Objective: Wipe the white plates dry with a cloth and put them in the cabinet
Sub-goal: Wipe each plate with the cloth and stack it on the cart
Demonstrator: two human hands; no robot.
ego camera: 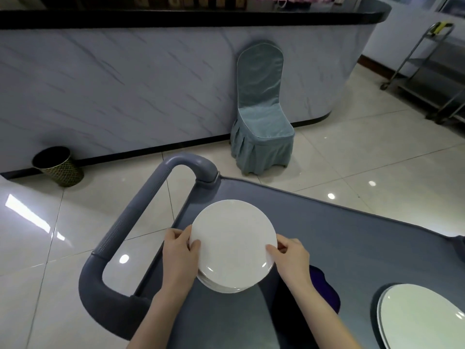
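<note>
Right now both hands are on a stack of white plates point(232, 238) over the near left corner of the grey cart point(327, 222). The left hand point(180, 250) grips the left rim, thumb on top. The right hand point(289, 255) pinches the right rim. Whether the stack sits on the cart or is lifted clear, I cannot tell. A dark cloth point(324, 285) lies on the cart just beside the right wrist, in nobody's grasp. So this looks like carrying, not wiping. A second pile of plates point(422, 316) waits at the lower right. No cabinet is in sight, so putting away is all to come.
</note>
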